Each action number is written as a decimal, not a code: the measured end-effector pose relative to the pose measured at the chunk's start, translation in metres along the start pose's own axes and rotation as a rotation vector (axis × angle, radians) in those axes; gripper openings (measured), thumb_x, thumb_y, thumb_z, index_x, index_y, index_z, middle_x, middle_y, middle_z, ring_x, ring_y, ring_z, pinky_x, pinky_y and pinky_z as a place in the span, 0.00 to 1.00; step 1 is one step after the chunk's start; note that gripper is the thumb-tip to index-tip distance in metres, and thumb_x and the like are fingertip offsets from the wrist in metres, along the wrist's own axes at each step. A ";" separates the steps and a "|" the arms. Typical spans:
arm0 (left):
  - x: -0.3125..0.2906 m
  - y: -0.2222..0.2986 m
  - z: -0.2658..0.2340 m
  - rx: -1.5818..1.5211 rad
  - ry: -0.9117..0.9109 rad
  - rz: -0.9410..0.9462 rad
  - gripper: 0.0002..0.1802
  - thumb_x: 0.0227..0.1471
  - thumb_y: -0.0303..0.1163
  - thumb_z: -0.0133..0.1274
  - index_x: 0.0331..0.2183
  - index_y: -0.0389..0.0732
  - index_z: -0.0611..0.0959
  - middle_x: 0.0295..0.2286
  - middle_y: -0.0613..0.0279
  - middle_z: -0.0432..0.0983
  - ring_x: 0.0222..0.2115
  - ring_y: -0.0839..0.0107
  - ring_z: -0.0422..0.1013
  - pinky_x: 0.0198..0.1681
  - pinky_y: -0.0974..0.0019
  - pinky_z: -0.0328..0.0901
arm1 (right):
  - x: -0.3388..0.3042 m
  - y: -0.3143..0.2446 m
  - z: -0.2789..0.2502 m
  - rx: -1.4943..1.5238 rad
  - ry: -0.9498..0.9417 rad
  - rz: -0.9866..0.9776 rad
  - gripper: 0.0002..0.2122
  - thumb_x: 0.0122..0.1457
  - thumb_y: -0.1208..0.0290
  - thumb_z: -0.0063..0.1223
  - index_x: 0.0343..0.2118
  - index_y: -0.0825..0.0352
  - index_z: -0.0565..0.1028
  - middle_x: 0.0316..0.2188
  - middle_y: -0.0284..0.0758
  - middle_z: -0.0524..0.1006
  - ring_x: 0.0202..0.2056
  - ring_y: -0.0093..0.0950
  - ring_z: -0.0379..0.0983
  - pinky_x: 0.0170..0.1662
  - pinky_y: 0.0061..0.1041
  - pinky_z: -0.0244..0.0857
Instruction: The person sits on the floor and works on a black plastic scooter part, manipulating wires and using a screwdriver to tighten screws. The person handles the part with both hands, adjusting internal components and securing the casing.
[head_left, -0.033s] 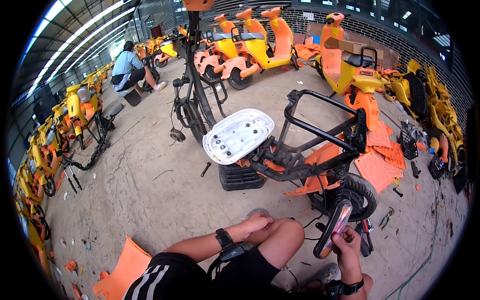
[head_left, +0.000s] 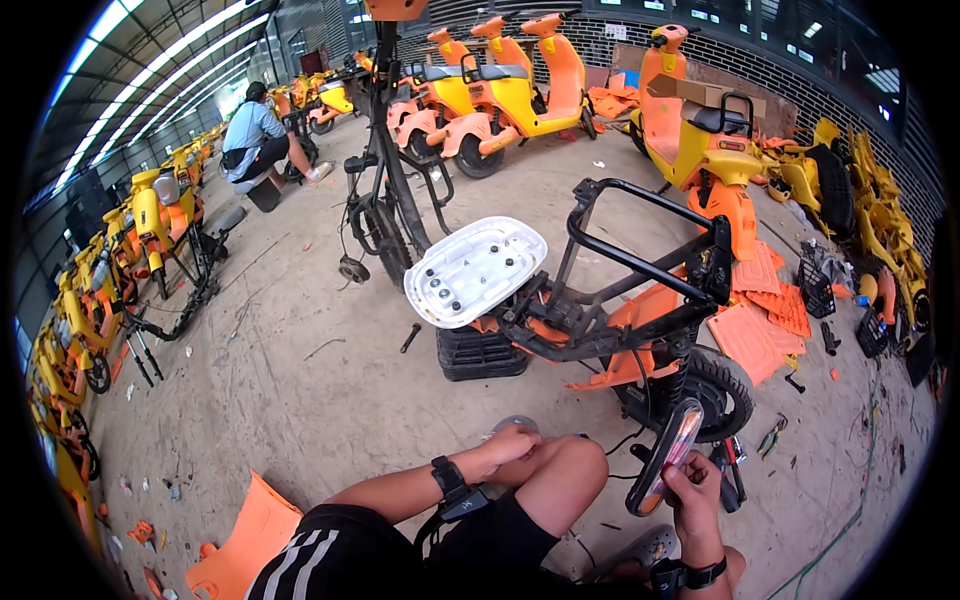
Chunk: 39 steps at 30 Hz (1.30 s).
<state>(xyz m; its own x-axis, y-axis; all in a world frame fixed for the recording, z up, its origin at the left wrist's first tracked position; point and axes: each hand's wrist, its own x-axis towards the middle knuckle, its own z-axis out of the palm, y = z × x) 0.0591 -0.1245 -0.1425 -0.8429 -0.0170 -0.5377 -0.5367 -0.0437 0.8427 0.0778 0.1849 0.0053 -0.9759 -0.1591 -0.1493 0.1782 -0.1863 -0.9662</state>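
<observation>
My right hand is closed on the lower end of a long tail light with a black rim and a clear, red and orange lens. The thumb lies on the lens. The light stands tilted beside the rear wheel of a stripped black scooter frame. My left hand rests against my bent knee, its fingers mostly hidden. On the frame sits a white oval tray with several bolts and nuts in it. Whether the light is fixed to the frame, I cannot tell.
Pliers and a red-handled tool lie at the right. A bolt lies left of the frame. Orange panels are piled beyond the wheel; another panel is near my left. Far off, a person sits among yellow scooters.
</observation>
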 end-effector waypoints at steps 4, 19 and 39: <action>0.014 -0.034 -0.028 0.207 0.044 -0.087 0.14 0.53 0.33 0.52 0.37 0.31 0.82 0.31 0.59 0.78 0.30 0.72 0.72 0.36 0.69 0.68 | -0.001 -0.003 0.001 0.007 -0.005 0.009 0.08 0.52 0.74 0.64 0.30 0.67 0.74 0.18 0.21 0.70 0.17 0.09 0.59 0.19 0.12 0.47; -0.086 0.129 0.060 -0.241 -0.418 0.157 0.16 0.59 0.28 0.48 0.48 0.33 0.75 0.43 0.55 0.76 0.44 0.70 0.72 0.49 0.66 0.67 | -0.002 -0.003 -0.001 0.016 -0.021 0.015 0.08 0.53 0.74 0.64 0.31 0.67 0.74 0.21 0.23 0.72 0.21 0.10 0.63 0.23 0.11 0.51; -0.051 0.117 0.113 -0.609 -0.590 0.066 0.30 0.58 0.45 0.43 0.57 0.44 0.59 0.39 0.49 0.70 0.25 0.62 0.74 0.22 0.67 0.66 | 0.024 0.001 -0.016 0.589 0.438 0.217 0.14 0.59 0.75 0.47 0.49 0.71 0.70 0.34 0.34 0.73 0.35 0.23 0.70 0.33 0.15 0.59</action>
<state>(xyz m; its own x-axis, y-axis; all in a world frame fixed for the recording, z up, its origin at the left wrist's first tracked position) 0.0348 -0.0156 -0.0139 -0.8443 0.4775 -0.2431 -0.5141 -0.5940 0.6188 0.0524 0.1963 -0.0029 -0.8504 0.1250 -0.5111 0.2892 -0.7004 -0.6525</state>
